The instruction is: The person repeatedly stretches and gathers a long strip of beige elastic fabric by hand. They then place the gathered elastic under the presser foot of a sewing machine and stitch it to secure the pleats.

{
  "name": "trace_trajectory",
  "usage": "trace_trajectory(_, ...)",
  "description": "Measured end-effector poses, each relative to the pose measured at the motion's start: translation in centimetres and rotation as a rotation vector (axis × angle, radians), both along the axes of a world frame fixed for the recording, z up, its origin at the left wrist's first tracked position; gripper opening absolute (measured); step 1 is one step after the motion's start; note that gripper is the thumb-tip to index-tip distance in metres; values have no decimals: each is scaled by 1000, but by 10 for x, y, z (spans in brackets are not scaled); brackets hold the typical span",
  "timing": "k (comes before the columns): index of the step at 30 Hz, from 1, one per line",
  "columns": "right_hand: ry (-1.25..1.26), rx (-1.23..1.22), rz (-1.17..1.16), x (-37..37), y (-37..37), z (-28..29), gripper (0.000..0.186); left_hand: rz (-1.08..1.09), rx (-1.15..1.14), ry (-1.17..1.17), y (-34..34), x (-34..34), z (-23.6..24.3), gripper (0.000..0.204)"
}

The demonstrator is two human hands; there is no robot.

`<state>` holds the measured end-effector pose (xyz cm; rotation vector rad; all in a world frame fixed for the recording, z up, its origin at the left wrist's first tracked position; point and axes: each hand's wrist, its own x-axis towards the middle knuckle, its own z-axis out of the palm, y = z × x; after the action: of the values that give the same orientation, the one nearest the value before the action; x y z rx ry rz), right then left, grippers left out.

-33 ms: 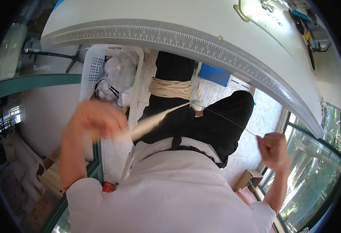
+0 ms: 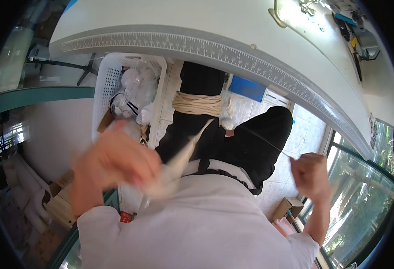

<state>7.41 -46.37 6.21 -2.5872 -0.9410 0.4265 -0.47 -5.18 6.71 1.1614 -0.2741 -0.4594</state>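
Cream-coloured fibre, in a tapering strip (image 2: 189, 150), is held in the curled fingers of the left hand (image 2: 120, 163), which is blurred by motion at the near left; just how the fingertips meet it cannot be told. The strip is slanted up toward the far right, its thin tip hanging in front of the black trousers (image 2: 174, 134). At the right, the right hand (image 2: 311, 172) is closed into a fist, and a thin cord (image 2: 268, 143) is gripped in it — drawn across the bent right thigh toward the middle, where its far end is lost to sight.

Around the left leg, near the knee, a band of cream strands (image 2: 197, 104) is wrapped in many turns. Between the hands, the white shirt (image 2: 197, 219) of the wearer is seen, with the waistband beyond it. To the left of the wrapped leg, a white basket (image 2: 100, 87) is filled with clear plastic bags (image 2: 141, 85); to the right, a blue flat object (image 2: 246, 87) is seen beneath the table (image 2: 183, 15). Along the table's near edge a grey ruler (image 2: 161, 41) is fixed — bent by the lens — and hand tools (image 2: 354, 45) are laid at the far right. Near the right arm, a cardboard box (image 2: 292, 205) is placed on the tiled floor (image 2: 302, 130).
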Motion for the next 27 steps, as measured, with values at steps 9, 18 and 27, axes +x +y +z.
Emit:
trace_trajectory(9, -131, 298, 19, -9, 13, 71, 33, -281, -158, 174, -76, 6, 4, 5)
trace_trajectory(18, -970, 131, -193, 104, 72, 11, 31, 67, -19, 320, -104, 26, -31, 27)
trace_trajectory(27, 700, 806, -428, -3, 80, -34, 33, -32, 66, 404, -114, 33, -33, 34)
